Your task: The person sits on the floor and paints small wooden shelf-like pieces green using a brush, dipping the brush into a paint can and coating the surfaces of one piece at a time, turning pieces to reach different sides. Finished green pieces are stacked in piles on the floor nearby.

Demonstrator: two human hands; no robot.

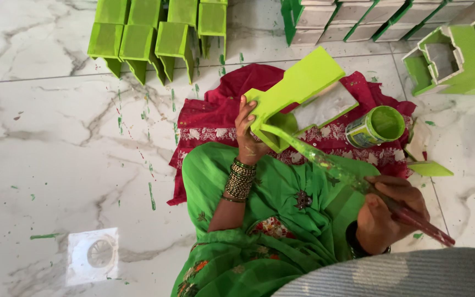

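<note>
Nearest me, at about five o'clock, my right hand [388, 212] is clenched around the dark red handle of a long paintbrush [353, 179], which runs from lower right up toward eleven o'clock, its green-smeared tip meeting the wooden piece. At about twelve o'clock from my lap, my left hand [248, 135], bangles on the wrist, grips the lower edge of a lime-green painted wooden piece [298, 88], thumb on the face and fingers behind. The piece is held above a red patterned cloth [215, 118] spread over the marble floor [56, 148]; its long axis tilts from seven toward one o'clock, the broad end pointing up and away, an unpainted white panel showing on its right flank. I judge it stiff and fairly light, but its wet paint will be slick and will smear, so the bare or dry edges are the place to hold. Just beyond, at two o'clock, stands an open tin of green paint [377, 126]. Farther off, rows of finished green pieces [149, 38] lie at eleven o'clock.
</note>
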